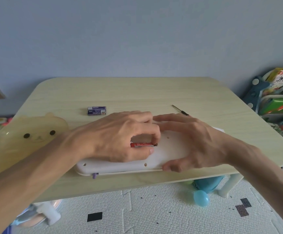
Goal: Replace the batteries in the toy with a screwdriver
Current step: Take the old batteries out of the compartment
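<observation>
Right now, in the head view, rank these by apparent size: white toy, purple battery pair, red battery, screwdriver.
1. white toy, largest, though partly covered.
2. purple battery pair and red battery: close; the red one is nearer the camera, so unranked.
3. screwdriver: thinnest, its end hidden behind the right hand.

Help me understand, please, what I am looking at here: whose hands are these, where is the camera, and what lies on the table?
There is no machine here: a person wears one wide-angle camera on the head, looking forward and down, so both bare hands reach in from below. On the pale wooden table lies a white toy. The left hand pinches a red battery over the toy's middle; the right hand grips the toy's right end, steadying it. Farther back lie two purple batteries and a small screwdriver; at the left is a yellowish bear-shaped piece.
</observation>
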Motion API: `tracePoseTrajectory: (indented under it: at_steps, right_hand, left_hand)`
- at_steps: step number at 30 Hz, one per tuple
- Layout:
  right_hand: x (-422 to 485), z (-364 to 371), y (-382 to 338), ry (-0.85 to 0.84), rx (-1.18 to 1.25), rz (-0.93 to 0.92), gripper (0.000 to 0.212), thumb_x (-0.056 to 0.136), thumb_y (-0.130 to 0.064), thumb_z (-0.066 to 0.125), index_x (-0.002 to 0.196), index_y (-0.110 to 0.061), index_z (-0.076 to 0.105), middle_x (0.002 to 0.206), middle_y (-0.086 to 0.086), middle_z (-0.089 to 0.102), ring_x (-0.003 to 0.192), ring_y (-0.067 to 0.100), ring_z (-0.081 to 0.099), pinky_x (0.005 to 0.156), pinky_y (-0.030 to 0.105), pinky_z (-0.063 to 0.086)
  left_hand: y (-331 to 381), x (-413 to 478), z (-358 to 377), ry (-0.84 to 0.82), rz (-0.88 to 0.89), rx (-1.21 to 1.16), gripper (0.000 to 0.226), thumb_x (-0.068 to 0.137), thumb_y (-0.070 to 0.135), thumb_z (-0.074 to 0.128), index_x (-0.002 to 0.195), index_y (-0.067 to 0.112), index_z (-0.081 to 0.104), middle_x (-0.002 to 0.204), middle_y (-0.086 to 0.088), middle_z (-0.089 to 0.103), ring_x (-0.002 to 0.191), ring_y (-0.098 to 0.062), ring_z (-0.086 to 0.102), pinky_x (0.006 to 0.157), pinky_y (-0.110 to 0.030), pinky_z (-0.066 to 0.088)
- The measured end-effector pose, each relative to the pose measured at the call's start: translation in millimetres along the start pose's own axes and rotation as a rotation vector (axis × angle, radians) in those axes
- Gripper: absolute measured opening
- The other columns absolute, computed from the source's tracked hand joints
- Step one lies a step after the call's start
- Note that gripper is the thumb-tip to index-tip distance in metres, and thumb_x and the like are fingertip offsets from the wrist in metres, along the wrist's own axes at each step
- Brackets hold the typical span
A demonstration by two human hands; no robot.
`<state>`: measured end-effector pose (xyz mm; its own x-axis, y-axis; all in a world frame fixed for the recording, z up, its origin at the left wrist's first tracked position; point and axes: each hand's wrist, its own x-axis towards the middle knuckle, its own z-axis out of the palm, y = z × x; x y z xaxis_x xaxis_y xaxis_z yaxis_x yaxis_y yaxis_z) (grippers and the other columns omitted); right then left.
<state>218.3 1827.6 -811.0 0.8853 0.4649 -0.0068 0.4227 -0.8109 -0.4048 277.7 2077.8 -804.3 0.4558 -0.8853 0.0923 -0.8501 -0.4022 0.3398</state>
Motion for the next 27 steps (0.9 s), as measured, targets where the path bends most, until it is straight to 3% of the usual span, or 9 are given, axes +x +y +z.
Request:
tracePoseTrajectory:
  at_steps: [3,8,12,18,23,27]
  right_hand:
    - [1,1,2,0.003,0.014,-0.025,0.096,0.063,-0.075,0.078,0.15,-0.049,0.046,0.161,-0.021,0.041,0.148,0.002,0.04,0.122,0.04,0.037]
    - [1,2,4,0.031,0.025,-0.07,0.091,0.066,-0.068,0.082,0.148,-0.043,0.052,0.157,-0.018,0.046,0.143,0.007,0.047,0.117,0.04,0.041]
    - [1,3,5,0.035,0.015,-0.079,0.087,0.066,-0.068,0.081,0.145,-0.043,0.054,0.157,-0.017,0.047,0.142,0.009,0.049,0.116,0.041,0.042]
    - [0,1,3,0.001,-0.018,-0.023,0.093,0.066,-0.077,0.076,0.149,-0.052,0.043,0.161,-0.019,0.04,0.148,0.007,0.041,0.122,0.043,0.036]
    - [0,3,4,0.009,-0.039,0.008,0.104,0.062,-0.081,0.073,0.155,-0.044,0.043,0.165,-0.022,0.035,0.151,0.002,0.035,0.125,0.038,0.031]
    - [-2,0,4,0.029,-0.033,0.019,0.106,0.059,-0.082,0.073,0.154,-0.045,0.044,0.164,-0.029,0.033,0.151,-0.004,0.032,0.126,0.029,0.027]
  left_hand:
    - [3,5,4,-0.012,0.033,0.025,0.02,0.094,0.062,0.055,0.101,0.044,0.05,0.101,0.017,0.044,0.097,0.004,0.045,0.081,-0.025,0.034]
    - [7,9,3,-0.021,0.063,0.054,0.022,0.095,0.062,0.054,0.094,0.046,0.04,0.091,0.017,0.042,0.092,0.0,0.044,0.082,-0.02,0.032]
    - [7,11,2,0.024,0.07,-0.019,0.026,0.096,0.051,0.062,0.09,0.038,0.04,0.085,0.013,0.046,0.083,-0.011,0.048,0.078,-0.035,0.043]
    - [0,7,-6,0.026,0.023,-0.153,0.022,0.092,0.022,0.071,0.09,0.033,0.052,0.079,0.004,0.062,0.074,-0.019,0.057,0.066,-0.035,0.048]
    - [-4,-4,-20,0.133,-0.022,-0.394,0.018,0.091,0.011,0.082,0.092,0.023,0.07,0.081,0.006,0.075,0.077,-0.018,0.074,0.075,-0.041,0.059]
    - [-13,-34,-50,0.246,-0.109,-0.602,0.018,0.084,0.011,0.083,0.099,0.008,0.073,0.087,-0.01,0.08,0.077,-0.029,0.08,0.078,-0.035,0.062]
